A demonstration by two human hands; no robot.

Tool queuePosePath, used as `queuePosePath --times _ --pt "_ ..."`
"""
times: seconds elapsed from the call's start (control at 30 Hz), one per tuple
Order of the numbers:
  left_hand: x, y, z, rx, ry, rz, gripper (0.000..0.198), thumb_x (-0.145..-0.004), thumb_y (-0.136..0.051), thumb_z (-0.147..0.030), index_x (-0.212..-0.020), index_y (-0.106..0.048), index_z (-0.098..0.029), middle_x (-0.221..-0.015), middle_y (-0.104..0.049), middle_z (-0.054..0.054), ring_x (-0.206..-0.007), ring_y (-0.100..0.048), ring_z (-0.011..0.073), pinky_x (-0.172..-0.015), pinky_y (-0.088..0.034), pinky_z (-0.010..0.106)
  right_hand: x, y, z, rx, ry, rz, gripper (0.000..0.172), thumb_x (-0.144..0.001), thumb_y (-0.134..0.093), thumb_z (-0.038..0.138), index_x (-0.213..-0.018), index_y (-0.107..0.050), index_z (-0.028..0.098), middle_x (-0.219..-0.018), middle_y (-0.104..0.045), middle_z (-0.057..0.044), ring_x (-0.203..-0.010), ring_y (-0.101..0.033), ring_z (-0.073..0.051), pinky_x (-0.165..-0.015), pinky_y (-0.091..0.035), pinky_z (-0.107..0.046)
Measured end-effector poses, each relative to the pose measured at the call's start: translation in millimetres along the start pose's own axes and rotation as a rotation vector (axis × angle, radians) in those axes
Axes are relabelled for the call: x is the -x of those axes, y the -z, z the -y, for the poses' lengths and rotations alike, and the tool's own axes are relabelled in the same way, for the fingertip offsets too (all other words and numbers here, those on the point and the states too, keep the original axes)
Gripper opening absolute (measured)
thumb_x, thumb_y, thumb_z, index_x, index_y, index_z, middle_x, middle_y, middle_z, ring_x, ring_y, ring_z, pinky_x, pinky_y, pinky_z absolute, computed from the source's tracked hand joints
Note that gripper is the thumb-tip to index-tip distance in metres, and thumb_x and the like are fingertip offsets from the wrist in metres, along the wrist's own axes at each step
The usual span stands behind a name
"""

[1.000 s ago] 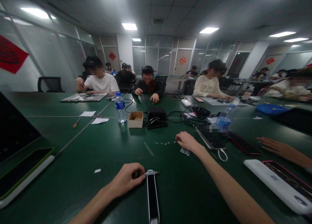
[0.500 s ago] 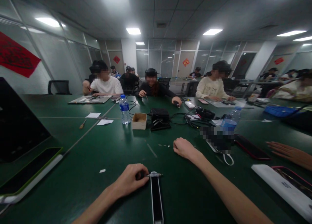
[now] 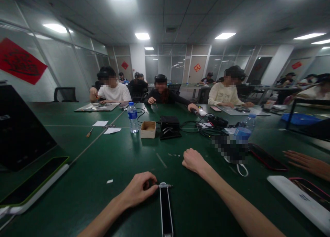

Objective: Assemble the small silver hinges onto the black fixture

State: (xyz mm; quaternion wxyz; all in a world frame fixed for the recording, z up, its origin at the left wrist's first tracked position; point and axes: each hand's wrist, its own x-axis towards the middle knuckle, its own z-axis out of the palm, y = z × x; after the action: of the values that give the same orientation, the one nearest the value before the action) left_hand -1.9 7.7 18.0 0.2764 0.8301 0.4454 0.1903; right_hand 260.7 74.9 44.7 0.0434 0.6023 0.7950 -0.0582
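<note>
My left hand (image 3: 139,188) rests on the green table (image 3: 85,182), fingers curled and pinched at the far end of a long black-and-white strip-shaped part (image 3: 165,209) that lies pointing toward me. My right hand (image 3: 193,160) is farther out, fingers curled into a loose fist on the table; what is in it, if anything, is hidden. A row of several tiny screws (image 3: 174,155) lies just beyond it.
A small cardboard box (image 3: 149,129), a water bottle (image 3: 132,117), a black device with cables (image 3: 168,127), phones (image 3: 267,157) and a white case (image 3: 300,201) lie around. Another person's hand (image 3: 305,163) rests at right. A dark laptop (image 3: 20,134) stands at left. Several people sit opposite.
My right hand has drawn back from the screws toward me and closed into a fist. The view has tilted slightly. My left hand stays pinched at the part's end.
</note>
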Motion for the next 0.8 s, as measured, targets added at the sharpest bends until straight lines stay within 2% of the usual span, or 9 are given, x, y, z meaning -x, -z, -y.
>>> queuePosePath --times 0.17,0.43,0.53,0.63,0.73,0.8 --pt "0.4 -2.9 4.3 0.005 -0.013 -0.005 0.023 -0.085 -0.053 -0.035 -0.092 -0.063 -0.016 -0.079 -0.06 0.001 -0.064 -0.053 0.0112 -0.058 -0.041 0.02 1.9 -1.3 -7.6 -0.177 -0.046 0.188 0.019 -0.082 -0.054 0.026 -0.076 -0.067 0.014 -0.083 -0.067 -0.009 -0.07 -0.065 -0.018 -0.057 -0.048 -0.025" --pt "-0.6 -1.3 4.2 0.022 -0.02 -0.08 0.022 -0.084 -0.053 -0.033 -0.092 -0.062 -0.015 -0.078 -0.06 0.001 -0.063 -0.052 0.0108 -0.058 -0.042 0.021 7.7 6.1 -0.6 -0.245 0.022 0.229 0.014 -0.076 -0.056 0.02 -0.065 -0.062 0.015 -0.074 -0.066 -0.008 -0.066 -0.062 -0.018 -0.053 -0.044 -0.025" --pt "-0.8 0.3 0.8 0.036 -0.006 -0.162 0.022 -0.084 -0.052 -0.033 -0.094 -0.061 -0.016 -0.079 -0.061 0.001 -0.061 -0.052 0.0107 -0.059 -0.043 0.022 14.9 12.8 10.8 -0.32 0.144 0.189 0.009 -0.074 -0.057 0.018 -0.069 -0.063 0.015 -0.073 -0.065 -0.005 -0.065 -0.06 -0.015 -0.054 -0.042 -0.023" --pt "0.0 1.5 -4.8 0.092 0.013 -0.235 0.022 -0.085 -0.052 -0.034 -0.095 -0.061 -0.017 -0.083 -0.064 0.002 -0.065 -0.055 0.0119 -0.063 -0.046 0.023 26.7 19.0 30.8 -0.443 0.368 0.09 0.009 -0.075 -0.057 0.022 -0.077 -0.064 0.016 -0.079 -0.064 -0.003 -0.069 -0.057 -0.013 -0.06 -0.042 -0.022" --pt "1.7 1.3 -9.6 0.182 -0.006 -0.215 0.022 -0.085 -0.053 -0.034 -0.094 -0.062 -0.017 -0.085 -0.065 0.002 -0.068 -0.057 0.0126 -0.064 -0.047 0.023 38.1 20.7 51.3 -0.544 0.544 0.014 0.012 -0.078 -0.056 0.024 -0.082 -0.064 0.016 -0.08 -0.062 -0.001 -0.068 -0.054 -0.011 -0.062 -0.041 -0.022" --pt "2.7 -0.1 -11.1 0.242 -0.026 -0.172 0.022 -0.085 -0.054 -0.034 -0.092 -0.063 -0.016 -0.082 -0.065 0.001 -0.067 -0.057 0.0121 -0.063 -0.046 0.023 42.7 19.2 60.3 -0.583 0.604 -0.027 0.011 -0.079 -0.057 0.023 -0.083 -0.064 0.016 -0.079 -0.061 0.0 -0.067 -0.052 -0.01 -0.061 -0.041 -0.021"
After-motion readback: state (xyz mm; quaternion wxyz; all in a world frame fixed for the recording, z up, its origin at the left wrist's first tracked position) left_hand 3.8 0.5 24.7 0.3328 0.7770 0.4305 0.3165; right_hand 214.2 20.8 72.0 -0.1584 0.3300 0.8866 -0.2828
